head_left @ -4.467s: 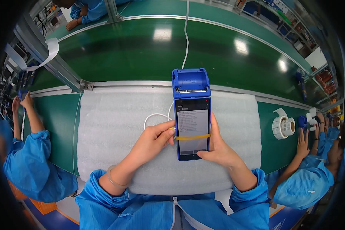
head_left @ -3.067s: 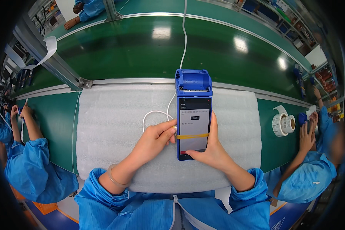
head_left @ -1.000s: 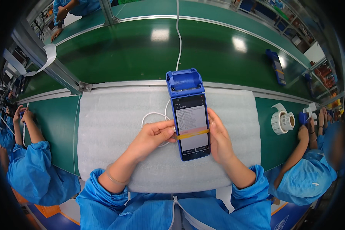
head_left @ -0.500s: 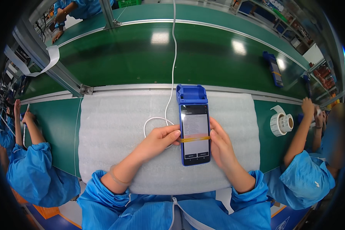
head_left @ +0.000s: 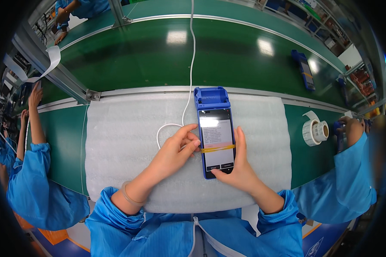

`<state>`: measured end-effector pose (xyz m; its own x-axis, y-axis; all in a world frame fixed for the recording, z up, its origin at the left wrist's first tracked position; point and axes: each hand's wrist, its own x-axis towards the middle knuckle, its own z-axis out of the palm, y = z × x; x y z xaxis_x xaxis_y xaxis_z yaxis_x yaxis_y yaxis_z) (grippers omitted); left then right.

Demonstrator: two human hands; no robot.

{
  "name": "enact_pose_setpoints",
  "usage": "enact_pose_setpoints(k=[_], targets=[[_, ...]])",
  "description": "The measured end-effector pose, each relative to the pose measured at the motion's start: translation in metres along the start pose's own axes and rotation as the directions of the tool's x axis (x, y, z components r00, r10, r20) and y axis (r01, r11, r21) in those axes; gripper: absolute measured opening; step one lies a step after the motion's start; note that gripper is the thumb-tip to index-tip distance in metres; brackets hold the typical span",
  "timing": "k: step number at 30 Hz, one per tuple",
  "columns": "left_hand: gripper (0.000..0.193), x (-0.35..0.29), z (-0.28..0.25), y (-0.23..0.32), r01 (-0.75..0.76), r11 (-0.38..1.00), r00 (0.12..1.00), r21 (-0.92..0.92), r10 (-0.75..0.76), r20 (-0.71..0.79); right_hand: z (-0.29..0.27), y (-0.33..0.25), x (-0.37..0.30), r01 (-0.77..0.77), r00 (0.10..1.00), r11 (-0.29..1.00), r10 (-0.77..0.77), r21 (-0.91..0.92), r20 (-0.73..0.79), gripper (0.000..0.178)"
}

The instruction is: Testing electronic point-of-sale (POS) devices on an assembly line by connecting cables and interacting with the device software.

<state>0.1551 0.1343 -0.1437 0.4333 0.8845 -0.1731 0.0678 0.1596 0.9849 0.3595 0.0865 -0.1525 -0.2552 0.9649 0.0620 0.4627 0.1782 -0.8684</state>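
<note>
A blue handheld payment terminal [head_left: 216, 160] with a lit touchscreen and an open printer bay at its top lies on a white foam sheet [head_left: 116, 128]. A yellow rubber band [head_left: 218, 148] runs round its lower half. My right hand [head_left: 243, 171] grips its right edge, thumb resting on the bottom of the screen. At the left edge, near the band, my left hand [head_left: 176, 150] has its fingers curled and thumb drawn in; what they pinch is hidden. A white cable [head_left: 192, 64] hangs from above and loops behind my left hand; its end is out of sight.
Label rolls [head_left: 315, 131] stand right of the foam. Beyond the metal rail is a green conveyor belt [head_left: 128, 60] carrying another blue terminal [head_left: 303, 70]. Co-workers' arms flank me at left [head_left: 35, 115] and right [head_left: 351, 145]. A metal post [head_left: 51, 64] rises at the left.
My right thumb has moved onto the lower screen. My left thumb has come off the terminal's face, and those fingers are curled more. The co-workers' arms on both sides have shifted.
</note>
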Motion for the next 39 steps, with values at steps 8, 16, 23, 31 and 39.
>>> enact_pose_setpoints(k=[8,16,23,31,39], targets=[[0.029,-0.001,-0.005,0.001,0.026,0.998,1.0,0.049,-0.026,-0.012,-0.015,0.0,0.012,-0.027,0.984,0.642,0.152,0.766,-0.093,0.075],[0.019,-0.001,-0.002,-0.002,0.023,0.981,1.0,0.192,-0.022,-0.011,-0.015,0.0,0.014,-0.151,0.971,0.663,0.24,0.733,-0.017,0.055],[0.017,0.0,0.001,-0.005,-0.026,0.96,0.999,0.279,0.034,-0.023,-0.023,0.011,0.035,-0.334,0.925,0.405,0.317,0.851,0.212,0.043],[0.02,0.008,-0.006,-0.017,-0.024,0.977,1.0,0.212,0.024,0.001,-0.019,0.007,0.036,-0.342,0.918,0.408,0.338,0.847,0.208,0.042],[0.024,0.003,-0.014,0.009,0.083,0.992,0.996,0.096,-0.086,0.028,-0.039,0.019,0.032,-0.197,0.923,0.445,0.384,0.874,0.013,0.036]])
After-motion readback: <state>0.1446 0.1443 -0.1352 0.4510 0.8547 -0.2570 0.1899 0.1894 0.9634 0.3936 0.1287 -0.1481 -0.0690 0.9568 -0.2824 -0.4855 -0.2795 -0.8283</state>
